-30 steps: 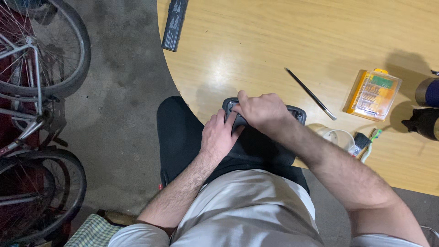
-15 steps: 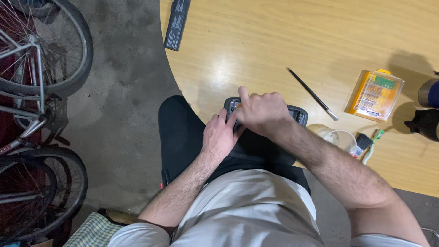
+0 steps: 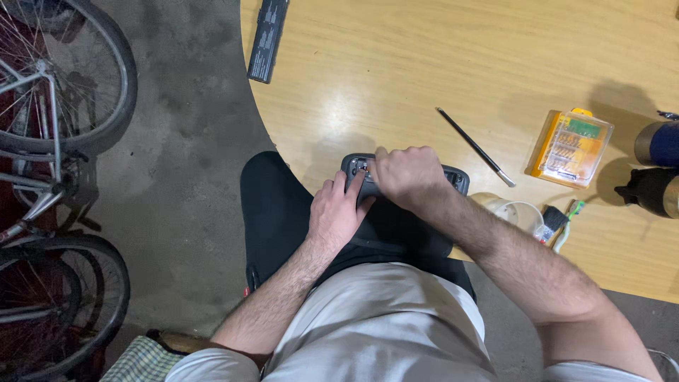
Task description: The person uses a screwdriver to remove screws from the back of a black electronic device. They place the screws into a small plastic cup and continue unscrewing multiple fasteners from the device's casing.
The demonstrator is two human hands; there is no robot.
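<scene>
Seated person working on a dark handheld device point(image 3: 453, 177) at table edge point(image 3: 297, 141), approx 6 o'clock. Left hand point(image 3: 338, 212) gripping its left end; right hand point(image 3: 404, 177) closed over top. Hands barely shifting since 1 s ago—same step continuing. Screwdriver point(image 3: 475, 147) lying at 2 o'clock.

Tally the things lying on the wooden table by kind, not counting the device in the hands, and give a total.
Long black bar: 1
Thin dark rod-shaped tool: 1
Orange-and-clear bit case: 1
Dark metal-banded containers at the right edge: 2
White round container: 1
Small black brush: 1
Green-tipped tool: 1
Total: 8
</scene>
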